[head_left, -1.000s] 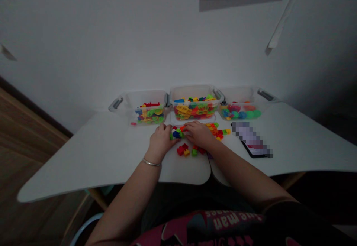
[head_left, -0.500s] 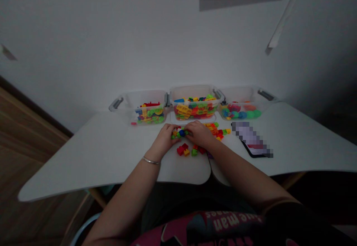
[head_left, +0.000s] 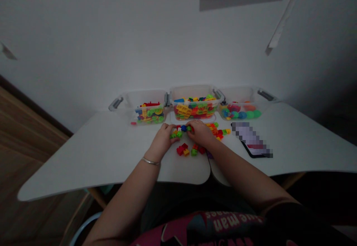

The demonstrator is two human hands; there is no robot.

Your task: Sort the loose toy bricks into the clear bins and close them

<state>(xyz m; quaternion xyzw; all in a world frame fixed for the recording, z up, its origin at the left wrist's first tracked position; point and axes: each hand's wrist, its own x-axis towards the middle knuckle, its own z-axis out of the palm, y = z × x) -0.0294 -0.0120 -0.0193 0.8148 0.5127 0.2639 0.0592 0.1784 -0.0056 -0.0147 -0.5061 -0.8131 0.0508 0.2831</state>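
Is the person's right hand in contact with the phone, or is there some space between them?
Apart. The head view shows white tabletop and colourful toy bricks between the right hand and the phone.

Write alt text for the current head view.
A left hand and right hand hold colorful toy bricks between them over a white table. Loose bricks lie nearer the camera; three clear bins of toy pieces stand beyond, a phone at right.

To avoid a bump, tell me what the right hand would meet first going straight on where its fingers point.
The right hand would first meet the small multicoloured plastic bricks held between both hands, then probably the left hand; depth is unclear.
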